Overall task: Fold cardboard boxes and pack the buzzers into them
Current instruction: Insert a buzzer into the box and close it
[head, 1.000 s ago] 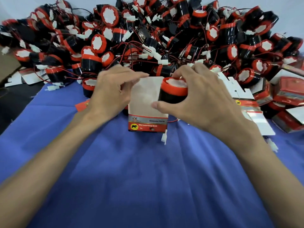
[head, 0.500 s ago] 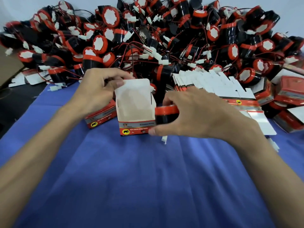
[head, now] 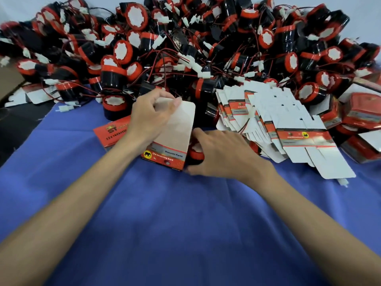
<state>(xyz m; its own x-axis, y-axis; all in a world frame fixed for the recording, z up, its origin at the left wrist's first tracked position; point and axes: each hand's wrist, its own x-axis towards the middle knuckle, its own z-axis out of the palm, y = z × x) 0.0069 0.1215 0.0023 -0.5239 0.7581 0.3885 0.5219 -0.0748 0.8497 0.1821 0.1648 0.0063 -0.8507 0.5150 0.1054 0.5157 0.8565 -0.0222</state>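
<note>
On the blue-clothed surface the right hand curls round a red-and-black buzzer, holding it against the right edge of the cardboard box standing on the cloth. The left hand pinches that box's raised white flap. Beyond lie a fan of flat boxes and a heap of buzzers
</note>
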